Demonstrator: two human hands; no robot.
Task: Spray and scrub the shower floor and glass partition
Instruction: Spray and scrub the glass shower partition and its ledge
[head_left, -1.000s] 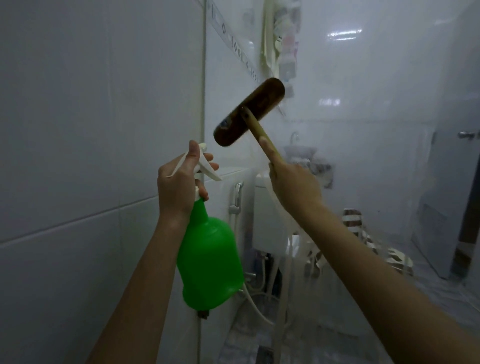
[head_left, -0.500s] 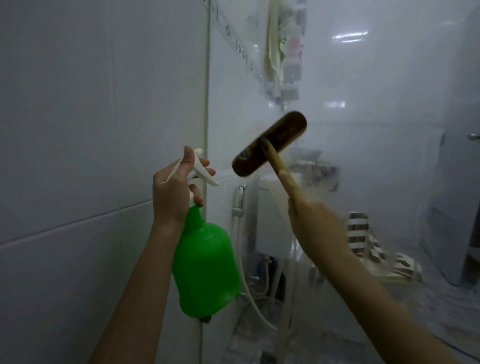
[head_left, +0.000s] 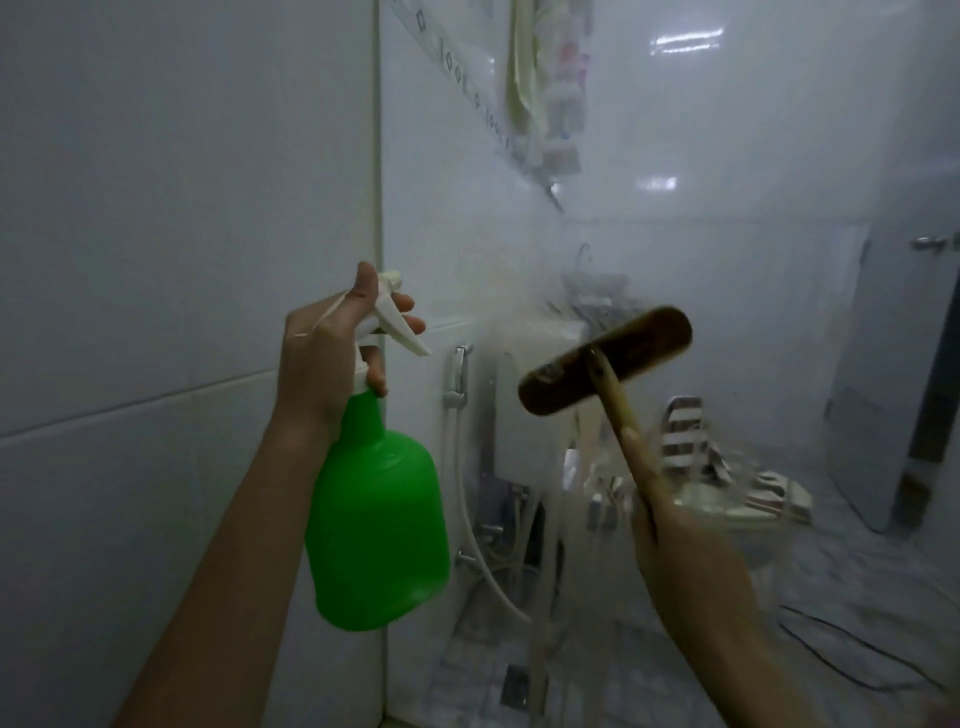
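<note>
Left hand (head_left: 332, 358) fingers curl around the green spray bottle (head_left: 376, 525) neck; right hand (head_left: 685, 551) grips the brush (head_left: 605, 361) handle.

Through the misted clear glass partition (head_left: 701, 249) in front of me I see a pale grey mottled tiled floor (head_left: 862, 587). A white toilet (head_left: 748, 540) stands on it to the right, its foot blurred. 1 thin dark cable (head_left: 841, 670) lies in a loose curve across the tiles near it. A small dark square drain (head_left: 514, 693) sits in the tiles at the bottom, and a white hose (head_left: 485, 569) loops down close to them.
</note>
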